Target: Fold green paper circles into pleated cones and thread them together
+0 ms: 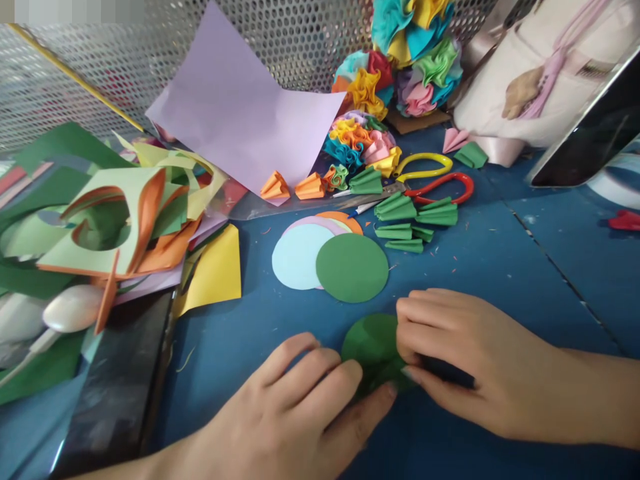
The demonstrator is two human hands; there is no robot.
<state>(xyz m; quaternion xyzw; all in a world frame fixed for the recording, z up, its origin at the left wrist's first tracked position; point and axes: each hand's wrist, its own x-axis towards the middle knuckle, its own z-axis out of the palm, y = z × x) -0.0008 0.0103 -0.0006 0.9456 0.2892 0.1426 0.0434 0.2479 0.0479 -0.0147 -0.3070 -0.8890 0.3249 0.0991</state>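
A green paper circle (371,348) lies on the blue mat (550,267) between my hands, and its near side is bent up or folded. My left hand (295,400) presses its fingertips against the circle's lower left edge. My right hand (465,353) pinches its right side between the thumb and fingers, hiding part of the paper. Just beyond lie a flat green circle (352,268) and a pale blue circle (295,257), overlapping pink and orange ones. Several pleated green paper pieces (395,208) sit farther up.
Scissors with yellow and red handles (425,175) lie at the back, beside paper flower balls (415,60). Cut paper scraps (115,220) and a lilac sheet (240,100) pile up on the left, against a perforated metal screen (100,60). A dark tablet edge (590,127) stands at the upper right.
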